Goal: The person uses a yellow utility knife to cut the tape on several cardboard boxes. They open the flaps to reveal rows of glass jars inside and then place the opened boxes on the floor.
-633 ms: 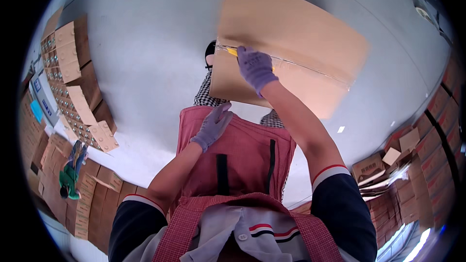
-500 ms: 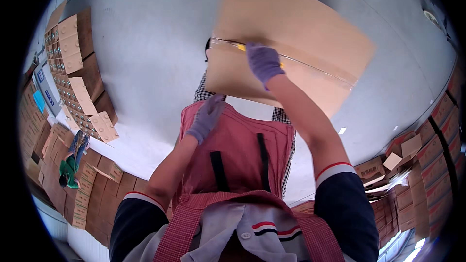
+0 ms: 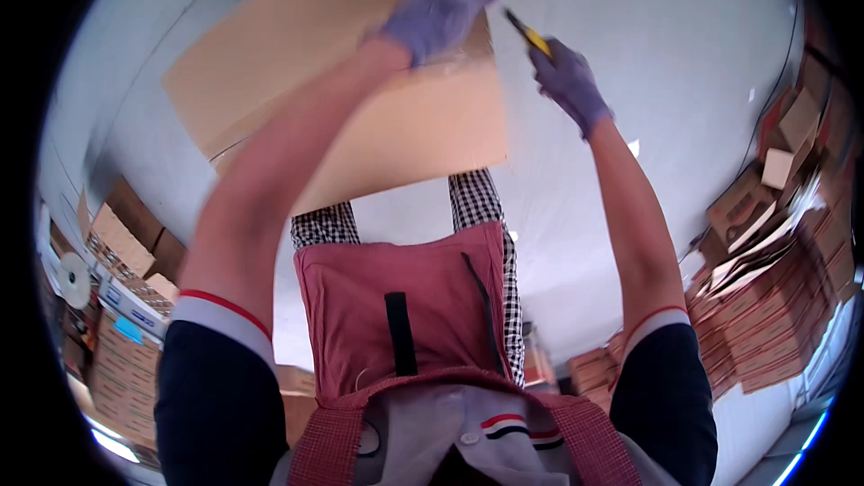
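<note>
A large brown cardboard box [image 3: 306, 63] with a taped seam across its top stands in front of my legs. Over its far right part lies my gloved left hand [image 3: 436, 11], fingers spread and holding nothing; whether the palm presses on the cardboard I cannot tell. Off the box's right side, my gloved right hand [image 3: 571, 83] is closed around a yellow utility knife [image 3: 535, 40], whose dark tip points up and left toward the box. Strips of clear tape show beside my left wrist.
Open cartons with dividers [image 3: 126, 243] stand at the left. Stacked cartons [image 3: 756, 333] and flattened cardboard [image 3: 742, 247] fill the right side. A white roll [image 3: 74, 279] is at the far left. Grey floor [image 3: 666, 36] surrounds the box.
My right hand has left the seam with the knife and moved right, off the box. My left hand has reached from near my apron to the box's far right. The box now appears turned and farther left.
</note>
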Action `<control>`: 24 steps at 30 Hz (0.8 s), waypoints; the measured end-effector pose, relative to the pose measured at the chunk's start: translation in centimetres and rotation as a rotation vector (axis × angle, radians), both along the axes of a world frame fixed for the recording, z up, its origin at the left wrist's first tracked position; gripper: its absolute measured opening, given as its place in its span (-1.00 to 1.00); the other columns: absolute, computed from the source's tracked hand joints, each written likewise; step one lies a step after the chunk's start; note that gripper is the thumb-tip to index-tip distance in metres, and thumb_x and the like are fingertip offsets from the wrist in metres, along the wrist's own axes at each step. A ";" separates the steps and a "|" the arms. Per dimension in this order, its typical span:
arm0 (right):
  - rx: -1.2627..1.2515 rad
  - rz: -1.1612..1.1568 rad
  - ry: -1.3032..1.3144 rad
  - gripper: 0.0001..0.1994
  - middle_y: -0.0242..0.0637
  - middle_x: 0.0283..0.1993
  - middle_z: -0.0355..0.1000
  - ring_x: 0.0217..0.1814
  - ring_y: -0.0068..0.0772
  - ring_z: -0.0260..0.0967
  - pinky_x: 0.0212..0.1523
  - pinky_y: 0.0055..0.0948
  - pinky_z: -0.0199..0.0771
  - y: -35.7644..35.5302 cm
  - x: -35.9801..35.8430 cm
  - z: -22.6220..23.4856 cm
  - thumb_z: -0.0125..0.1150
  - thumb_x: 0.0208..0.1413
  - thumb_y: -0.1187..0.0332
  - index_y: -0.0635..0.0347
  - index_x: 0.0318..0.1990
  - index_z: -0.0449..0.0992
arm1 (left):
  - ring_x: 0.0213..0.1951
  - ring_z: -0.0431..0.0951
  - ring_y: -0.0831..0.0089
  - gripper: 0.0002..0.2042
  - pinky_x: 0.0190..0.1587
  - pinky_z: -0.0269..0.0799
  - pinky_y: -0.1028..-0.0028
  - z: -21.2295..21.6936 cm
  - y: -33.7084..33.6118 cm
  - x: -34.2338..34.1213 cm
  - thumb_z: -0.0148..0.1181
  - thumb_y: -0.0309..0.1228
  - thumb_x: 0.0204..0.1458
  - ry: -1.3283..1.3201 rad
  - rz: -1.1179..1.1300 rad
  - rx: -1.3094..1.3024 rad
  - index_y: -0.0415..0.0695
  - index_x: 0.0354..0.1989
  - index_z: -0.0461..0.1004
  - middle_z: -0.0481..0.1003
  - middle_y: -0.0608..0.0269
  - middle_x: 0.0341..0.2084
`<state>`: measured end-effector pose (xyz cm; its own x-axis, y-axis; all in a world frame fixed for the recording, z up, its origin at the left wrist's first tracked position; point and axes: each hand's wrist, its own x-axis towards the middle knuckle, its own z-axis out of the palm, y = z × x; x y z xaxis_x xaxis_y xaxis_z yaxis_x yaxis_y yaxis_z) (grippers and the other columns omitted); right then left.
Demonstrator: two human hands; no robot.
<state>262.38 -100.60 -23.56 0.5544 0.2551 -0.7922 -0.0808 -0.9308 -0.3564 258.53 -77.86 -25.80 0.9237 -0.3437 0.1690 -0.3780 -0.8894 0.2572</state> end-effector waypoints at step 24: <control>0.613 0.030 -0.225 -0.53 -0.01 -0.04 0.34 0.05 -0.11 0.29 0.05 -0.30 0.28 9.3 -10.9 6.0 0.10 0.06 0.21 0.27 0.08 0.28 | -0.15 0.42 0.38 -0.63 -0.10 0.36 0.38 3.7 -1.8 -15.8 -0.02 -0.18 0.12 0.666 0.983 -1.513 -0.15 0.00 0.27 0.40 0.16 -0.23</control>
